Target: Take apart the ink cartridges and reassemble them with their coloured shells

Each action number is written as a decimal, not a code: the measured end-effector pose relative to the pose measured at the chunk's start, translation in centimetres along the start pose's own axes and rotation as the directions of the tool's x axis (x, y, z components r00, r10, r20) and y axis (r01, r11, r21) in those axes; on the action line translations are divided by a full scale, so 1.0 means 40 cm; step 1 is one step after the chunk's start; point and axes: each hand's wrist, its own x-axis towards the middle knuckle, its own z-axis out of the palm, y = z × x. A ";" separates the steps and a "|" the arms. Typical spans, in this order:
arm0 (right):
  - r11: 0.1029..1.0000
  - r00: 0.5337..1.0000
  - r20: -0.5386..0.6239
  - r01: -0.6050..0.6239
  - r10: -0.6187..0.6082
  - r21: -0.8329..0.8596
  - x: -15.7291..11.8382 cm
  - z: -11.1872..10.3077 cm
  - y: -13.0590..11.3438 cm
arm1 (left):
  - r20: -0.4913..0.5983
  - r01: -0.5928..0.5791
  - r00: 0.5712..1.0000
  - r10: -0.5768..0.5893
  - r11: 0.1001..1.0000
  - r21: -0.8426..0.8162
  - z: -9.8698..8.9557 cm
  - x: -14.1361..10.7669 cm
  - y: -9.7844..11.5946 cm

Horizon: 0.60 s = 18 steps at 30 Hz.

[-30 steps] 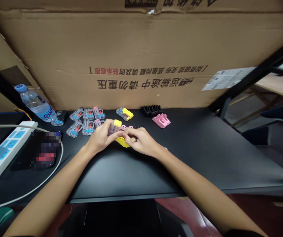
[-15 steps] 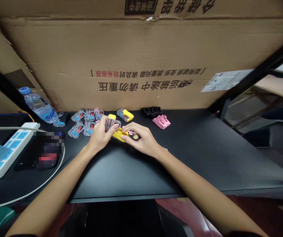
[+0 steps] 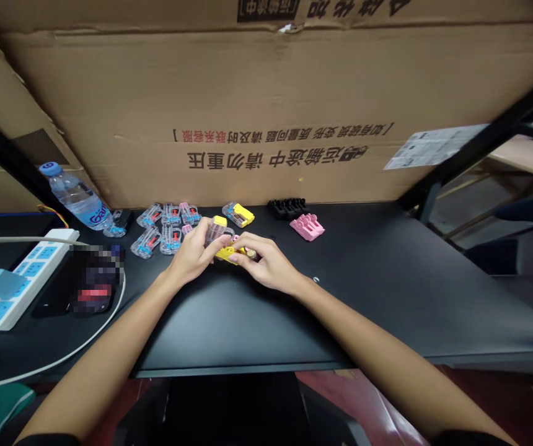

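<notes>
On the left of your tabletop (image 3: pixel 364 303), a cluster of clear cases (image 3: pixel 171 214) lies in two rough rows with red and blue parts inside; these look put together, though that is a judgement. In the middle, the work in hand seems partway. Your left hand (image 3: pixel 196 251) grips a clear piece (image 3: pixel 215 233) topped by a yellow block (image 3: pixel 220 221), and your right hand (image 3: pixel 266 261) pinches the right end of a yellow part (image 3: pixel 226 253) just below it. You appear not to have these two joined, but your fingers hide where they meet. Just beyond, a yellow-sided case (image 3: pixel 238 214) looks assembled, while to its right the black part (image 3: pixel 287 208) and the pink part (image 3: pixel 307 227) lie loose, apparently unused.

As for materials, the clustered cases are see-through, hard-looking plastic, boxy with looped ends. Your clear piece has a similar rounded loop, and the yellow part is opaque and moulded. A round, brass-coloured end (image 3: pixel 251 253) shows under your right fingers; what it belongs to is hidden. The black part is a row of knobbly ridges; the pink one is slotted, with rounded bumps. The tabletop is smooth, dark and faintly glossy.
</notes>
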 end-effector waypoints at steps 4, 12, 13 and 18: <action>1.000 1.000 -0.007 -0.007 0.007 0.011 0.000 -0.005 0.009 | 0.005 0.064 0.998 -0.064 0.992 -0.108 -0.008 0.002 0.004; 0.972 0.986 0.071 -0.135 0.151 -0.193 0.013 -0.099 0.027 | -0.250 0.096 0.963 -0.100 0.995 -0.026 -0.031 0.012 0.013; 0.942 0.977 0.032 -0.193 0.210 -0.276 0.013 -0.123 0.039 | -0.262 0.104 0.961 -0.091 0.994 0.033 -0.032 0.012 0.012; 0.480 0.795 -0.256 -0.552 0.550 -0.682 0.003 -0.216 0.106 | -0.152 0.200 0.971 -0.183 0.973 0.112 -0.022 0.010 -0.002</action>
